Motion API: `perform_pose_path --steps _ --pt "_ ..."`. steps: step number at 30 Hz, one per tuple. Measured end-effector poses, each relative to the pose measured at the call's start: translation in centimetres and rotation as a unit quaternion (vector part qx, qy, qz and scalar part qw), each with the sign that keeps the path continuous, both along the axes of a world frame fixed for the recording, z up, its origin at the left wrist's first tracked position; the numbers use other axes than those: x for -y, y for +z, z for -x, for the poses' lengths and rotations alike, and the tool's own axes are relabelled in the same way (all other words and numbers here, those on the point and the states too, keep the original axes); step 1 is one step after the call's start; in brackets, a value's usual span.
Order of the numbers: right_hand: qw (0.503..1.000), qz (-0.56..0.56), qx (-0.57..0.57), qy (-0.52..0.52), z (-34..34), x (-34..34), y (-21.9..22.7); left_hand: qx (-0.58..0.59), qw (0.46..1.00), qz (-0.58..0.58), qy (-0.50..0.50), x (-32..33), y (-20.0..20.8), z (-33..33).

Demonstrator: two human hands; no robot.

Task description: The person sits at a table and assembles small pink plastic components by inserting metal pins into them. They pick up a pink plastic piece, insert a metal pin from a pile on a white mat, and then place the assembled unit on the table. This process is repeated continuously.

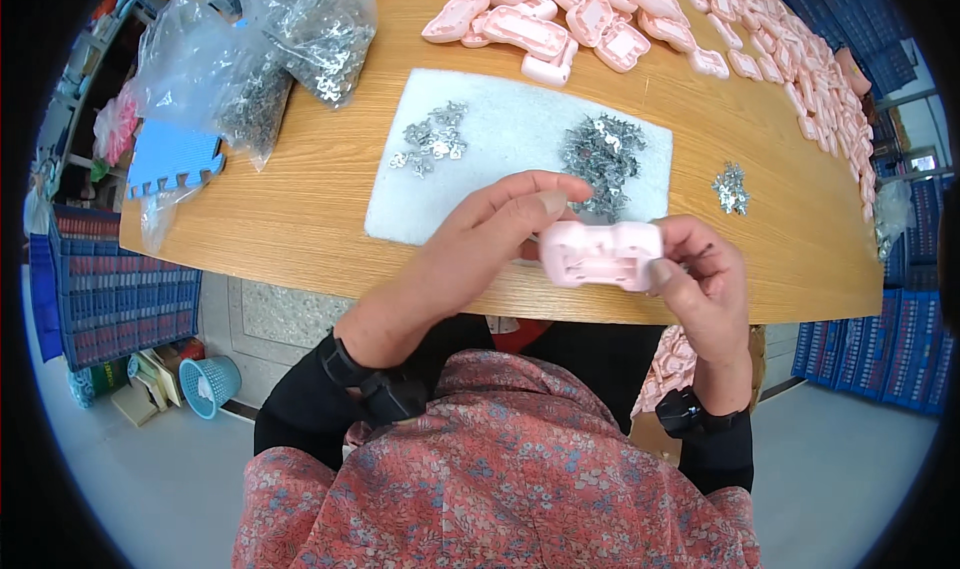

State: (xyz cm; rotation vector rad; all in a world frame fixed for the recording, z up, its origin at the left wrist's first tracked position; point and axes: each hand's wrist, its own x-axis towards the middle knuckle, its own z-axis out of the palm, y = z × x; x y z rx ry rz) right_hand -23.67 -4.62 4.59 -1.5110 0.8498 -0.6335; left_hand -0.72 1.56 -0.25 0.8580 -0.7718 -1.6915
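Note:
In front of me, near the table's front edge, a pink plastic shell (600,259) is held up with its hollow, ribbed side facing me. My right hand (708,284) grips its right end, thumb on the face and fingers behind. At the upper left corner of the shell is my left hand (495,224), thumb and forefinger drawn together. Whether a small part sits between those fingertips is hidden. Just beyond, a white foam sheet (510,119) carries a dense heap of small metal clips (603,159) and a looser group of clips (433,139).
A small pile of metal clips (732,188) lies to the right of the foam. Many pink shells (590,14) spread across the far and right side. Plastic bags of metal parts (325,44) stand at the far left beside a blue foam mat (175,156). A blue basket (210,384) is on the floor.

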Motion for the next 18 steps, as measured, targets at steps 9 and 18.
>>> perform_pose_path --steps 9,18 --pt "0.978 0.101 -0.156 0.099 -9.0 4.4 0.7 -0.097 0.993 -0.015 -0.064 -2.3 -0.3 -4.1" --pt "0.851 0.406 -0.287 0.167 -18.5 9.7 -3.5 -0.189 0.979 -0.066 0.035 -3.8 -1.9 -5.2"
